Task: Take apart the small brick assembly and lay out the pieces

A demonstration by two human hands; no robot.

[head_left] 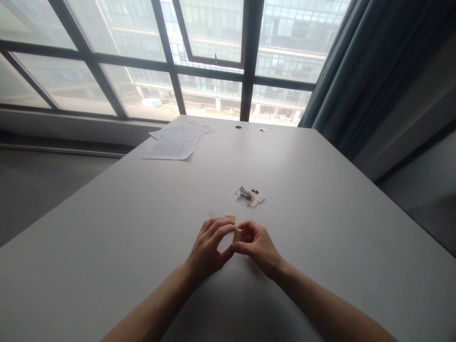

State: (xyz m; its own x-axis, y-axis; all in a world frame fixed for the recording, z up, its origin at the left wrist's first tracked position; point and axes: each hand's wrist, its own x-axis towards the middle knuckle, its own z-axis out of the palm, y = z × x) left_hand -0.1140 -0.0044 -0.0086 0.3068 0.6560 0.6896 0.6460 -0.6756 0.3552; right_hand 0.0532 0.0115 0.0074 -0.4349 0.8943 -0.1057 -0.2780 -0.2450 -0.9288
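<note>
Between the fingertips of both hands is a small tan toy building brick (237, 235). My left hand (210, 242) pinches it from the left with thumb and fingers, and my right hand (257, 244) grips it from the right, the fingers curled behind it. Just beyond my left fingertips lies another tan brick piece (230, 218), partly covered by those fingers. A small pile of building bricks (245, 193) in grey, black, white and tan rests on the table a little farther off.
The white table (107, 247) reaches to the window wall. Printed paper sheets (174, 142) lie at its far left. Two cable holes (238, 127) sit near the far edge. A dark curtain (331, 80) hangs at the right.
</note>
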